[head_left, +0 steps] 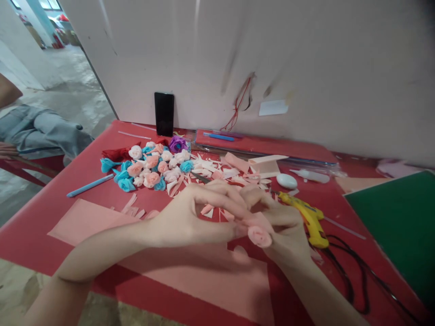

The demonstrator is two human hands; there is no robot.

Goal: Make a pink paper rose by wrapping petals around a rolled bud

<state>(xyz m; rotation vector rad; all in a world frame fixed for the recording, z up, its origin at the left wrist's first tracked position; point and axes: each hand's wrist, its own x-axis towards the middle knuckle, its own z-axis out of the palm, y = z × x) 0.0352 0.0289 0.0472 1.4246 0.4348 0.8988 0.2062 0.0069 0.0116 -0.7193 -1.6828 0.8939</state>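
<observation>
Between my two hands is a pink paper rose (pixel 260 236), its coiled face turned toward me. My left hand (pixel 204 213) pinches the paper at the rose's left side with thumb and fingers. My right hand (pixel 288 226) is closed around the other side, its fingertips partly hidden behind the flower. Below them, a large pink paper sheet (pixel 204 280) lies on the red table (pixel 136 287). Pink paper scraps (pixel 217 170) are strewn just behind my hands. A yellow hot glue gun (pixel 311 222) rests right beside my right hand.
Finished paper roses (pixel 152 167) in pink, white and blue are heaped at the left back. A phone (pixel 164 114) leans on the white board. A green board (pixel 397 226), a black cord (pixel 365 271) and a white egg-shaped object (pixel 286 181) lie rightward. A person (pixel 44 129) sits at left.
</observation>
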